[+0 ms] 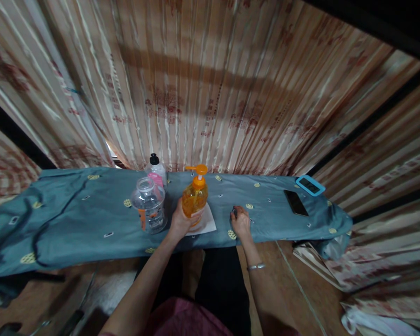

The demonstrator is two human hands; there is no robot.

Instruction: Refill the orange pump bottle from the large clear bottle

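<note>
An amber pump bottle [193, 198] with an orange pump head stands upright on a white sheet of paper [209, 223]. My left hand [182, 219] is wrapped round its lower part from the left. To the right of the paper, my right hand [241, 221] rests on the cloth, closed on a small dark object [234, 212] whose kind I cannot make out. Left of the pump bottle stands a clear plastic bottle [149, 207] with no cap and orange print. Just behind it is a bottle with a black cap [154, 161] and a pink label.
A green patterned cloth [101, 205] covers the narrow table. At its right end lie a dark phone [296, 203] and a blue-framed digital clock [310, 185]. Beige printed curtains [203, 88] hang close behind the table and along the right side.
</note>
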